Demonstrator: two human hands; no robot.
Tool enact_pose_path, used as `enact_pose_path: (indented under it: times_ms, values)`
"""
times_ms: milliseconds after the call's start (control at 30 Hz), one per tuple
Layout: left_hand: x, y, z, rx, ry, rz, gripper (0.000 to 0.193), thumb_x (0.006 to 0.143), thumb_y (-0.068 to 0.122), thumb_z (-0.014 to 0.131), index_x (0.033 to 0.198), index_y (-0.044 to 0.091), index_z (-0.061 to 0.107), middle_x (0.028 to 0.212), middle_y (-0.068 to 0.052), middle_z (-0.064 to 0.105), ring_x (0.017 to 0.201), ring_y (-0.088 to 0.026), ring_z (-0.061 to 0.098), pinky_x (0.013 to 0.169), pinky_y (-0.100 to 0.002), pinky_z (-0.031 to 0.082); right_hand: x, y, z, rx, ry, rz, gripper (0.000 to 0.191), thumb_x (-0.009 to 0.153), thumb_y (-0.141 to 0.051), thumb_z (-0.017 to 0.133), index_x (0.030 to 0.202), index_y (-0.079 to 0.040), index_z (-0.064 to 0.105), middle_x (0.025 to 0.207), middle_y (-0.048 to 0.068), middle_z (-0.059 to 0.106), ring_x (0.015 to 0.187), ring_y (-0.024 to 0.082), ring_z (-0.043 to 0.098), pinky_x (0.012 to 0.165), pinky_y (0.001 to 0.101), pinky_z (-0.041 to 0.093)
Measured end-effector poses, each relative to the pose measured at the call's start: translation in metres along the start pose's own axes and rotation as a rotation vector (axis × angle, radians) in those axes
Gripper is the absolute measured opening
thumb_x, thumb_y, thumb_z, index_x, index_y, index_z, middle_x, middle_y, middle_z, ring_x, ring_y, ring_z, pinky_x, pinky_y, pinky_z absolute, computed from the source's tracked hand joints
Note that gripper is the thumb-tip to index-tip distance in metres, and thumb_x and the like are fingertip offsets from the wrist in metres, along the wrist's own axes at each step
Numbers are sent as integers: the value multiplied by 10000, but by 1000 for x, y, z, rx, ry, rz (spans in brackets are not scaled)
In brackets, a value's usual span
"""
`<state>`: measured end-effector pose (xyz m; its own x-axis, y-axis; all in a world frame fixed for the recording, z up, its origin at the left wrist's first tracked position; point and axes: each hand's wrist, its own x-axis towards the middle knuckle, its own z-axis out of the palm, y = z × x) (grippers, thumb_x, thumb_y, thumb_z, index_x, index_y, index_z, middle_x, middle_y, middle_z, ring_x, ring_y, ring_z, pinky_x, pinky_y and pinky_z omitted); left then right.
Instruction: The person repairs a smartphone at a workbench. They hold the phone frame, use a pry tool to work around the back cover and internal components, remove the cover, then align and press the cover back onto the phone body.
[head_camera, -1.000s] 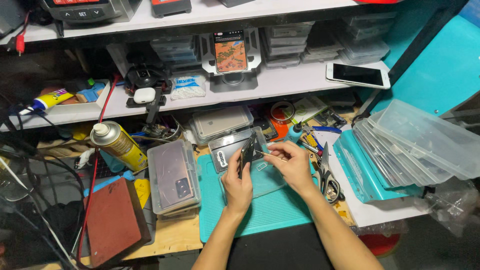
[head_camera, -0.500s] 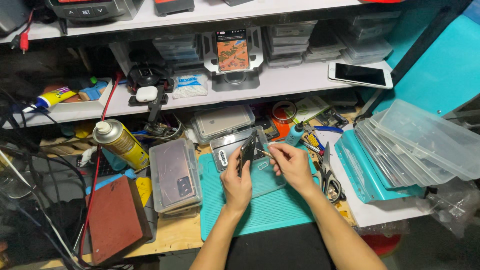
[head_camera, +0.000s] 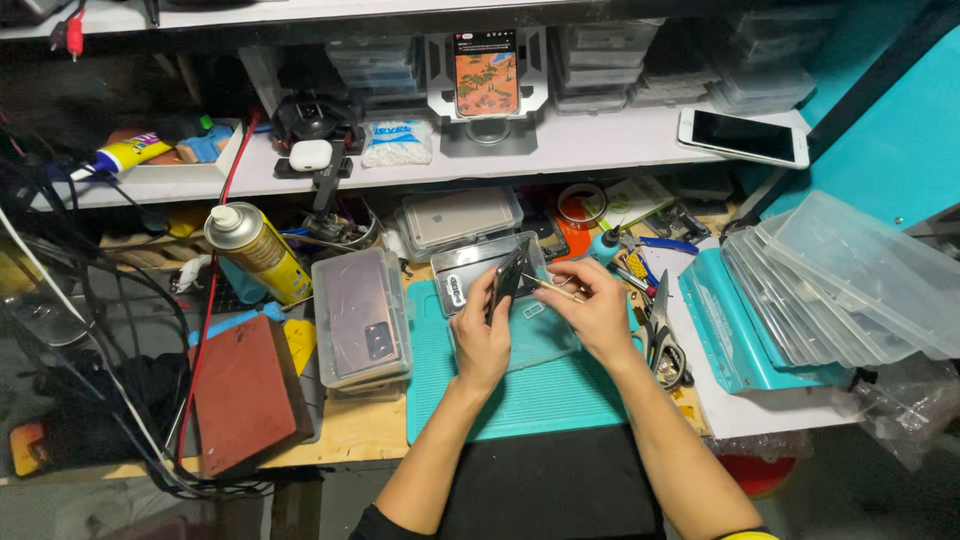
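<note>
Holding a dark phone (head_camera: 508, 275) upright on edge over the teal mat (head_camera: 520, 395) — my left hand (head_camera: 482, 335) fingers pinch it; my right hand (head_camera: 597, 308) fingers pinch thin tweezers (head_camera: 552, 289) against it.

On the shelf ahead of you, a phone (head_camera: 485, 72) stands upright in a grey holder, its screen lit orange and green. To its right a white phone (head_camera: 745, 137) lies flat, screen dark. Left of the holder sits a white bag (head_camera: 396, 142) with blue print. On the desk's left stands a yellow spray can (head_camera: 256, 252) with a dark label.
</note>
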<state>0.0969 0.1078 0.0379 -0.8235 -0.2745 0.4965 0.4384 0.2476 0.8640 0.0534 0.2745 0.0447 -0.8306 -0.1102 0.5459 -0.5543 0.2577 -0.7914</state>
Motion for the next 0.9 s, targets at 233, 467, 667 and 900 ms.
enact_pose_path:
  times_ms: [233, 467, 667, 900]
  values:
    - [2, -5, 0, 3, -27, 2, 404, 935, -47, 618, 1329, 36, 592, 1035, -154, 777, 974, -215, 783, 811, -294, 572, -1, 3, 5, 203, 59, 446, 170, 899, -72, 777, 1048, 9, 772, 794, 52, 710, 640, 94, 635, 571, 232, 508]
    - [6, -6, 2, -5, -28, -37, 394, 938, -37, 620, 1324, 37, 600, 1004, -146, 781, 921, -188, 777, 795, -285, 570, -3, 3, 4, -4, 61, -48, 223, 830, -51, 817, 1018, 43, 743, 868, 57, 653, 724, 84, 639, 627, 219, 520]
    - [4, -7, 4, -58, -19, 6, 395, 949, -46, 620, 1337, 15, 582, 1081, -142, 779, 997, -175, 764, 839, -281, 570, -4, 4, 11, 205, 102, 434, 134, 924, -83, 750, 1027, -4, 782, 795, 65, 714, 625, 85, 640, 546, 229, 517]
    - [2, -14, 2, -134, -31, -80, 401, 952, -36, 624, 1346, -1, 560, 1067, -118, 775, 968, -134, 730, 816, -261, 566, -3, -16, 7, -70, 107, -50, 190, 855, -53, 794, 1022, 20, 741, 891, 60, 703, 738, 98, 705, 638, 225, 558]
